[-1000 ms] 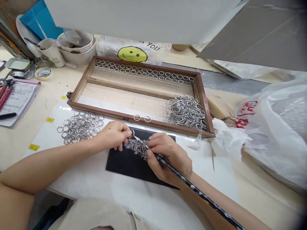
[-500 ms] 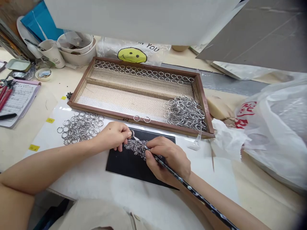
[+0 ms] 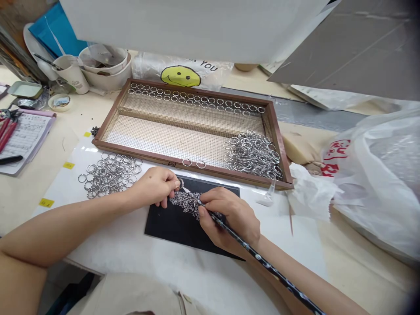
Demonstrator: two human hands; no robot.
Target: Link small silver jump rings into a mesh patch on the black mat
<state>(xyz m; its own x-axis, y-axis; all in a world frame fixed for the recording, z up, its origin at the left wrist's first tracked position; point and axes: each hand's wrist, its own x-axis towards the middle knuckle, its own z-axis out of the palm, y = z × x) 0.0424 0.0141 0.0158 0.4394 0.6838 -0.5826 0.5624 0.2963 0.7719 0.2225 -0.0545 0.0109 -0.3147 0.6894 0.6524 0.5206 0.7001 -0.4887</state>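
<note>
My left hand (image 3: 154, 185) pinches a small metal ring (image 3: 180, 183) at the top edge of a black mat (image 3: 170, 225). My right hand (image 3: 229, 218) grips a long black dotted stick (image 3: 262, 260), and its pale tip touches the ring. A patch of tiny shiny stones (image 3: 188, 203) lies on the mat between both hands. Loose silver rings (image 3: 110, 173) are heaped just left of my left hand. A wooden mesh tray (image 3: 164, 131) beyond the mat holds a row of rings (image 3: 197, 99) along its far side and a ring pile (image 3: 252, 153) at its right end.
White plastic bags (image 3: 377, 175) crowd the right side. Cups and bowls (image 3: 98, 65) stand at the back left, with a paper form and a pen (image 3: 19, 140) on the left. A smiley-face bag (image 3: 180, 74) lies behind the tray. A clear small tool (image 3: 269, 194) rests right of the mat.
My right hand has shifted slightly left and down along the stick; its tip stays at the ring. The left hand holds still.
</note>
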